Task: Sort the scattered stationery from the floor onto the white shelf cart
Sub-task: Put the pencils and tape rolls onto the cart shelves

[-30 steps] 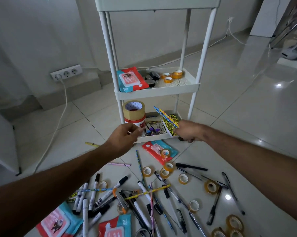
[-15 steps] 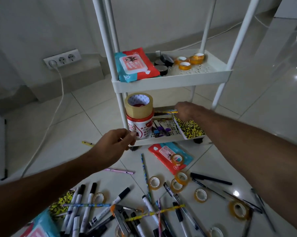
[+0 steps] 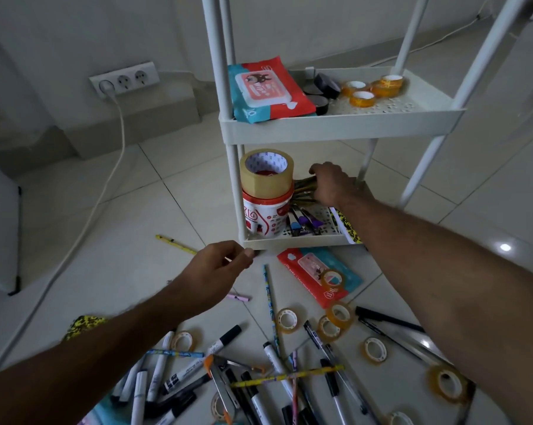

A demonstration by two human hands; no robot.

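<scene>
The white shelf cart (image 3: 335, 124) stands ahead. My right hand (image 3: 332, 185) reaches into its bottom shelf (image 3: 305, 240), fingers curled over a bundle of pencils (image 3: 303, 188) lying behind a brown tape roll (image 3: 266, 173) that sits on a red-white tub (image 3: 266, 216). My left hand (image 3: 219, 265) hovers at the bottom shelf's front left corner, loosely curled and holding nothing. Markers and pens (image 3: 197, 378), small tape rolls (image 3: 335, 320), a blue pencil (image 3: 269, 305), a yellow pencil (image 3: 174, 242) and a wipes pack (image 3: 314, 274) lie on the floor.
The middle shelf carries a wipes pack (image 3: 268, 87), black tape rolls (image 3: 328, 85) and small yellow tape rolls (image 3: 363, 98). A wall socket (image 3: 124, 79) with a cable (image 3: 112, 167) is at the left. A yellow patterned item (image 3: 81, 326) peeks out by my left forearm.
My right hand carried the pencils from in front of the cart into the bottom shelf, down onto the pile there. The view moved closer and lower. My left hand stayed near the shelf's front corner.
</scene>
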